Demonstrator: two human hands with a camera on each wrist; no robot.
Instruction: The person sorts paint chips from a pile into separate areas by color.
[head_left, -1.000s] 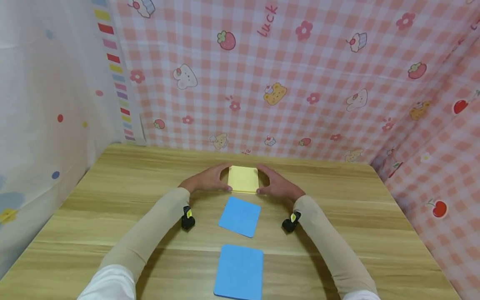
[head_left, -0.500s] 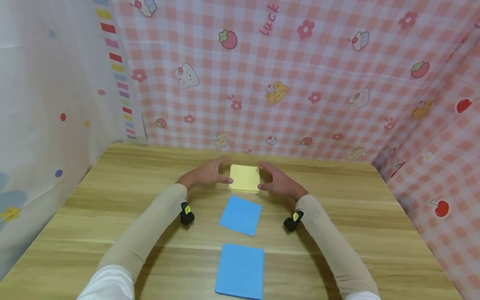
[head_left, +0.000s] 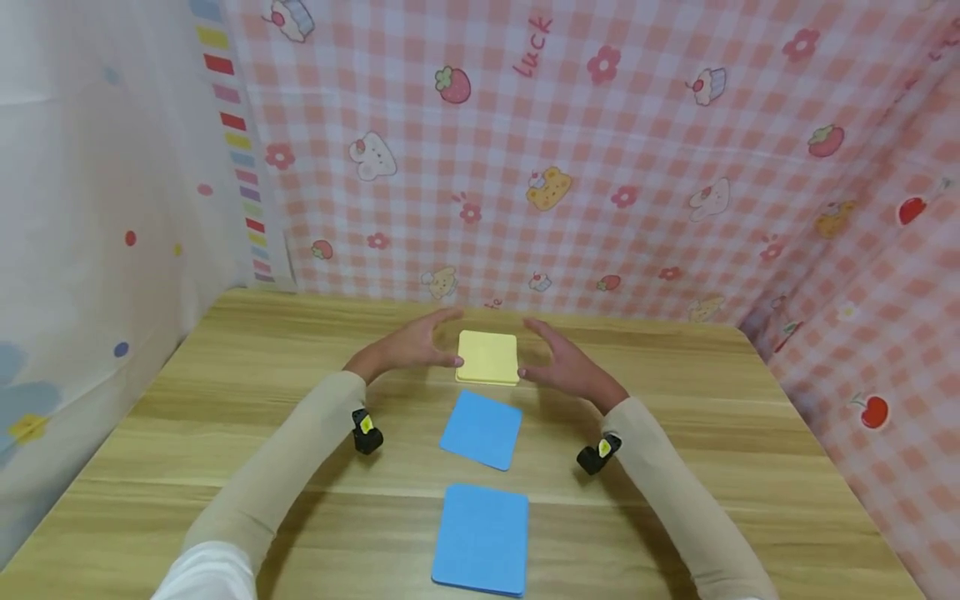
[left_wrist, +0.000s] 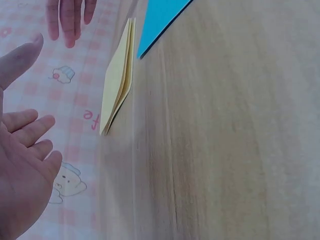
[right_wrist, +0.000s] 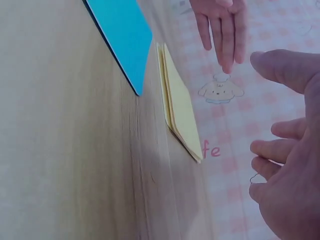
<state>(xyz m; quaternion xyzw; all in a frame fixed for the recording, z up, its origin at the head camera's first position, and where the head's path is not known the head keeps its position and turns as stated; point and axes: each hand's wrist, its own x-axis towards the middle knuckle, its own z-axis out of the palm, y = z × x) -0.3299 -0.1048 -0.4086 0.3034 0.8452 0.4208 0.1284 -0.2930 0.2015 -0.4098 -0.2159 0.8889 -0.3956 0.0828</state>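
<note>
A small stack of square yellow cards (head_left: 487,357) lies at the far middle of the table, and the left wrist view shows narrow gaps between the layers of the yellow stack (left_wrist: 118,80). My left hand (head_left: 411,343) is at its left side with fingers extended and thumb spread. On the other side, my right hand (head_left: 564,360) is held the same way. Both wrist views show the hands above the table, apart from the stack and holding nothing. Nearer to me lies a rotated blue square card (head_left: 482,430). A larger-looking stack of blue square cards (head_left: 481,540) is closest to me.
The wooden table (head_left: 675,450) reaches back to a pink checked curtain (head_left: 495,150). A white curtain (head_left: 90,208) hangs on the left and another checked curtain (head_left: 892,317) on the right. Black wrist cameras (head_left: 367,432) sit on both forearms.
Both hands have let go of the yellow stack's sides and drawn outward, the left to the left and the right to the right. The cards have stayed in place.
</note>
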